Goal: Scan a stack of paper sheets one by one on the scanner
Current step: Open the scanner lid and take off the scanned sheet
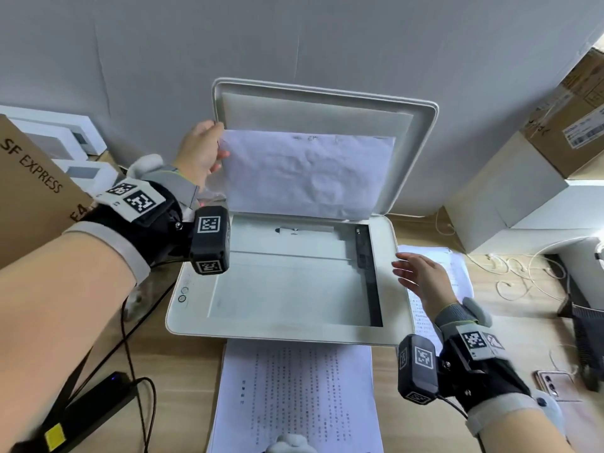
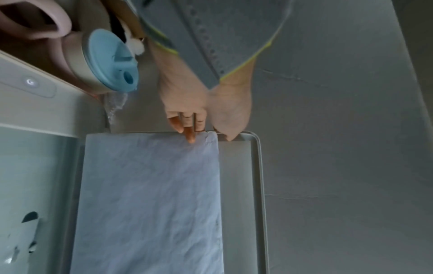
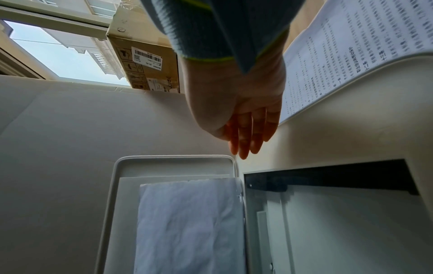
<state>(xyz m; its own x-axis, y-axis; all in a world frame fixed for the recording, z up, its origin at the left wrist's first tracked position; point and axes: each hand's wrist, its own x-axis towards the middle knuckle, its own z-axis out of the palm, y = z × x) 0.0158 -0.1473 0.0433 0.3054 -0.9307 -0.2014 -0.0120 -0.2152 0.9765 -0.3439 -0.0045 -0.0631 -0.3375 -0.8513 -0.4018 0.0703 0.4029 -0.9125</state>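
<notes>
Fingers (image 2: 191,136) of the left hand (image 1: 199,152) pinch the upper left corner of a crumpled sheet (image 1: 304,174), thumb on one face and fingertips on the other, holding it up against the raised lid (image 1: 421,125) of the scanner (image 1: 287,335). The sheet's lower edge hangs near the hinge side of the glass (image 1: 287,282), which lies bare. Over the scanner's right edge the right hand (image 1: 421,276) hovers, fingers straight and slightly spread, holding nothing. Printed pages lie on the table at the scanner's front edge (image 1: 297,393) and beside its right edge (image 1: 457,266); which pile is the unscanned stack I cannot tell. The sheet looks light and limp, wrinkled all over, so held by one corner it will likely sag and swing, and it could tear if tugged. Taking the opposite upper corner with the free hand would probably keep it taut and let it go down flat, squared to a corner of the glass. Its creases may lift off the glass until the lid presses them.
</notes>
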